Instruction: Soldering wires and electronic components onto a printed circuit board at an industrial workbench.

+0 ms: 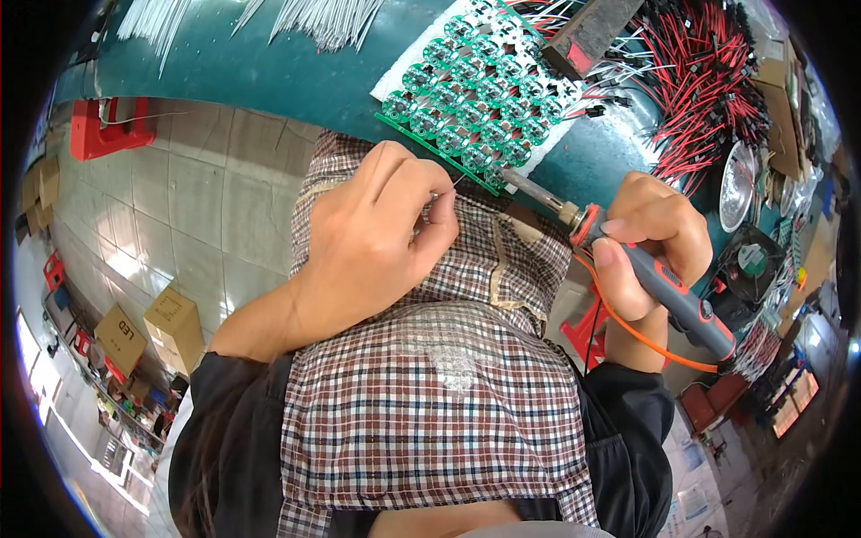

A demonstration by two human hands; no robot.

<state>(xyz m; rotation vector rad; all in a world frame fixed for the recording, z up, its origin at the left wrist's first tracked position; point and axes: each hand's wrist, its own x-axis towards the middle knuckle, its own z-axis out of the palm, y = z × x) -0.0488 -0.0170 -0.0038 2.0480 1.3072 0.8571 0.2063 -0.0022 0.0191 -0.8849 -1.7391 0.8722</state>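
My right hand (653, 235) is wrapped around the grey and orange handle of a soldering iron (671, 289). Its metal tip reaches up and left to the near right corner of a green circuit board panel (437, 154), made up of several rows of round boards. My left hand (372, 215) is closed in a pinch just below the panel's near edge. A thin wire that looks like solder wire (461, 179) pokes out from its fingertips toward the boards. The panel lies on a white pad (387, 88) at the table's edge.
Red and black wires with connectors (704, 85) are heaped at the right of the green table (224, 67). A dark block (587, 40) lies behind the panel. White wires (327, 18) lie far left. A metal bowl (737, 186) and black fan (752, 258) stand right. An orange cord (659, 348) trails from the iron.
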